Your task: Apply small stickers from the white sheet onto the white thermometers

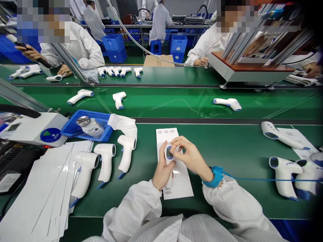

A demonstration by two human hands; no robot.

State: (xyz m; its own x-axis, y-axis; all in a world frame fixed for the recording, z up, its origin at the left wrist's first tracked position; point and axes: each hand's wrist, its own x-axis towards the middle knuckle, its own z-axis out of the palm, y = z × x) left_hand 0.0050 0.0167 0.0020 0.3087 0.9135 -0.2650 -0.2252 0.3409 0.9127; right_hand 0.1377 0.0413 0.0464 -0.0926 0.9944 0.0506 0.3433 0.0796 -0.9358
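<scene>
My left hand (163, 171) is wrapped around a white infrared thermometer (168, 162), whose small dark screen with a blue rim faces up toward me. Over that screen, my right hand (189, 156) has thumb and fingertips pinched together, touching or almost touching it; whatever lies between them is too small to make out. A blue wrist strap (215, 176) with a cord running right circles my right wrist. Beneath both hands lies a white printed sheet (180, 190). To the left stand several more thermometers, the nearest one (127, 153) beside a white cloth (123, 122).
A blue tray (72, 126) holds a metal-capped bottle (91, 127). White sheets (45, 188) pile at the left. More thermometers (285, 174) lie at the right. Beyond runs a green conveyor belt (171, 104) carrying thermometers. Co-workers in white sit across it, near a metal-framed fixture (252, 69).
</scene>
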